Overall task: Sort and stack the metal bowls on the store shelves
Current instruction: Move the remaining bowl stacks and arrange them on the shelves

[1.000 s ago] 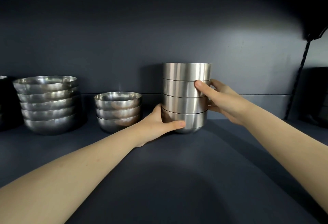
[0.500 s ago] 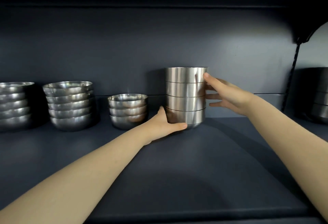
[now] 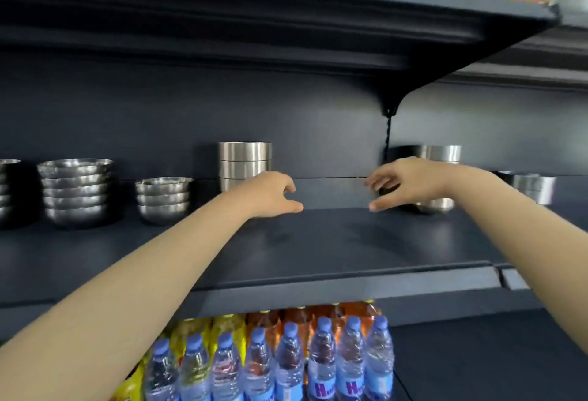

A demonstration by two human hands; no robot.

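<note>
1. Hands are off the bowls now: my left hand [image 3: 273, 197] and right hand [image 3: 410, 186] hang loosely curled, holding nothing.
2. The tall straight-sided bowl stack [image 3: 245, 162] I gripped a moment ago stands far back on the shelf [image 3: 318, 241], right of the rounded bowl stack [image 3: 164, 198].
3. That placement looks done; my right hand now fronts a second straight-sided stack [image 3: 445, 154], likely next.

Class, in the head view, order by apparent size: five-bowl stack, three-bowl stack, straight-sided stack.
1. Five-bowl stack
2. Straight-sided stack, base hidden by the left hand, so unsure
3. Three-bowl stack
</note>
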